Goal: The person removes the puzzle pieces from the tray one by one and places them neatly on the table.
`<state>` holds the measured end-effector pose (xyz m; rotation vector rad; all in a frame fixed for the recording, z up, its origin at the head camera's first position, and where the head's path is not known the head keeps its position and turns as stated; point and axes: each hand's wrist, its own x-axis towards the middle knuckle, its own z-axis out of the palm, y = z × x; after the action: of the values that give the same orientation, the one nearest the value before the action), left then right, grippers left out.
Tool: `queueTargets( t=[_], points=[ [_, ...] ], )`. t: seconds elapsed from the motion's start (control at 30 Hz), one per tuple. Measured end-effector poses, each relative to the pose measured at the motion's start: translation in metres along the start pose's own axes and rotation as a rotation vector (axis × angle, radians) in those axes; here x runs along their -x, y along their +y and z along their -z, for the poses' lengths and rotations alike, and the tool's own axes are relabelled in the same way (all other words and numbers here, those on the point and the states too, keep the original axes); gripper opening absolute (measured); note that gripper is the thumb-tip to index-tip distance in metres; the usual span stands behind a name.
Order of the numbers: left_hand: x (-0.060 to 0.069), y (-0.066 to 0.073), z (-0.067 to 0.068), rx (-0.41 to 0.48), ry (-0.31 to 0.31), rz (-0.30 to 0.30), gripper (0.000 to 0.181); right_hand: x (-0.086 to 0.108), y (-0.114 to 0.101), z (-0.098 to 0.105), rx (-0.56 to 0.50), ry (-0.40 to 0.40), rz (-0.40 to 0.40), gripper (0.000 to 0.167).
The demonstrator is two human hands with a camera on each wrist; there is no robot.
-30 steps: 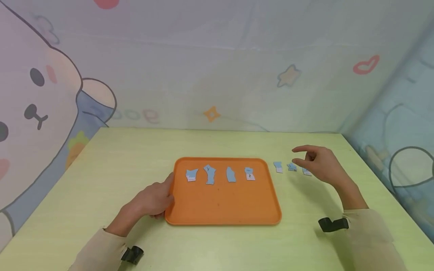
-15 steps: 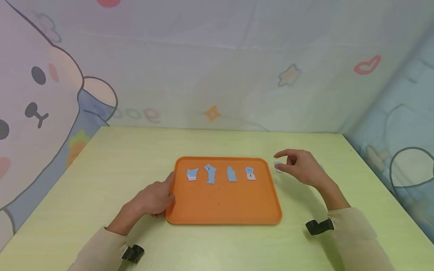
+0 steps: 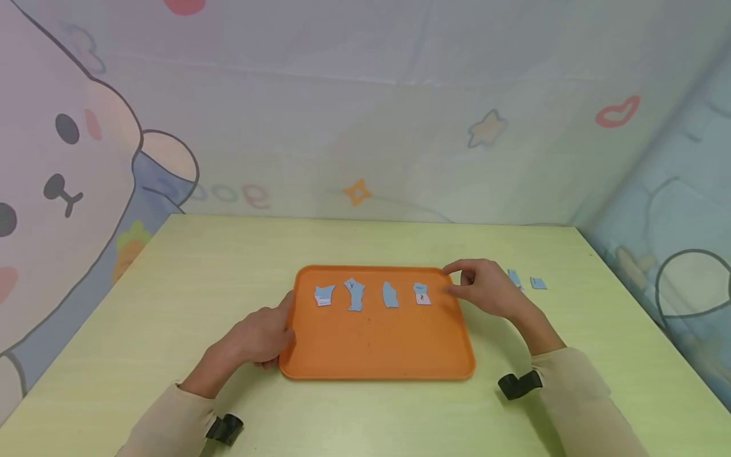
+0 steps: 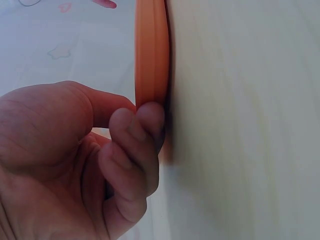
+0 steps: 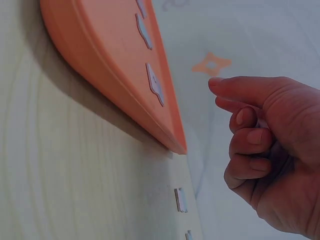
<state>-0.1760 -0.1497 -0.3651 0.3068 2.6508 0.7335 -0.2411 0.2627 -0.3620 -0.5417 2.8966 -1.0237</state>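
My left hand grips the left rim of an orange tray. In the left wrist view, the thumb lies on one side of the tray's edge and curled fingers on the other. Over the tray's far right corner hovers my right hand, thumb and index finger apart, nothing visible between them. In the right wrist view its other fingers are curled in. Several flat, irregular blue pieces lie in a row on the tray, among them a blue-and-white piece nearest the right hand and a narrow blue piece.
Right of the right hand, on the pale green-yellow table, lie a small blue piece and another blue piece partly behind the hand. A printed cloth backdrop rises behind the table's far edge.
My right hand has moved left, from above the loose pieces on the table to the tray's far right corner. The left hand and tray stay where they were.
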Motion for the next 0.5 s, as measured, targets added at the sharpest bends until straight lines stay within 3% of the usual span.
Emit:
queueTargets(
  t=[0.5],
  points=[
    [0.001, 0.002, 0.0, 0.005, -0.007, 0.01, 0.073, -0.012, 0.004, -0.014, -0.039, -0.163, -0.014, 0.042]
  ],
)
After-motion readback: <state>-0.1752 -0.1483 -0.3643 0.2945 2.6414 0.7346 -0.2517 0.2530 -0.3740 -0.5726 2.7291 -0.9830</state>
